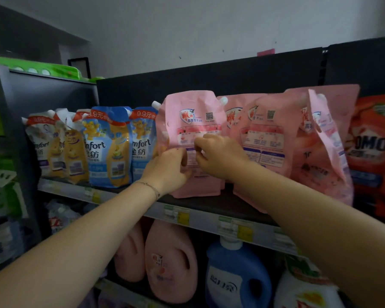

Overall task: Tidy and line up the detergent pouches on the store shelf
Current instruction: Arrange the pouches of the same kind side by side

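The shelf (209, 206) carries a row of pink pouches near its front edge, right of the blue pouches (107, 147). The leftmost pouch (193, 112) stands upright, long axis vertical, QR-code face outward. The left hand (167, 167) and right hand (219, 155) touch its middle. The fingers of all 2 hands are curled together, and I cannot tell whether they pinch it.

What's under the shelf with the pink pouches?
Pink jugs, a blue jug and a white bottle stand below the shelf. The arms hide whatever sits beside them.
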### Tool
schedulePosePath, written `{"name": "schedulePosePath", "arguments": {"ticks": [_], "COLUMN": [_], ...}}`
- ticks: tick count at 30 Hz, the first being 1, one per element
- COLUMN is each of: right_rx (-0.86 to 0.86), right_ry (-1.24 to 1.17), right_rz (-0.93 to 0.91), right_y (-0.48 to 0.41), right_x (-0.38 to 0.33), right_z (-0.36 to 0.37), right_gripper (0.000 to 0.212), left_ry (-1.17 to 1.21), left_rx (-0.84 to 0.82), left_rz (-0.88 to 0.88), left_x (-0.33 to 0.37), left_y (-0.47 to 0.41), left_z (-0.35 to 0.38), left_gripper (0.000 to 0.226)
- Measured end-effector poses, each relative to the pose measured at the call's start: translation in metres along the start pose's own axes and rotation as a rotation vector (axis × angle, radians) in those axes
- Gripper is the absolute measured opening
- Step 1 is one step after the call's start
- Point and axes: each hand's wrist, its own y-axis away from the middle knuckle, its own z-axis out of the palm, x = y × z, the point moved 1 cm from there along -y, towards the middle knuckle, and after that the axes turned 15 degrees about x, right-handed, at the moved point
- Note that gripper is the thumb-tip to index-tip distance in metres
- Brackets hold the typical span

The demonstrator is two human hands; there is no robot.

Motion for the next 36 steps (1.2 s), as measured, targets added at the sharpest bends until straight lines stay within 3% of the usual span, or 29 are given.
{"name": "schedulePosePath", "arguments": {"ticks": [6,14,21,36], "right_rx": [0.062,0.110,0.112,-0.033], "right_ry": [0.185,0.417,0.449,0.691], "right_rz": [0.095,0.069,0.165,0.360], "right_y": [0.031,0.088,0.131,0.275], "right_x": [0.018,0.039,0.058,0.156], "right_z": [-0.056,-0.131,-0.192,-0.393], "right_gripper": [0.015,0.017,0.017,0.020], "left_ry": [-0.005,0.146,0.253,0.484], "left_rx": [-0.015,-0.036,0.048,0.032], "left_rz": [0.194,0.417,0.564,0.776], "left_x": [0.040,0.120,0.205,0.468], "left_y": [-0.002,0.004,0.022,0.066], "left_z": [-0.003,-0.011,-0.011,0.007], "left_gripper": [0.026,0.024,0.018,0.023]}}
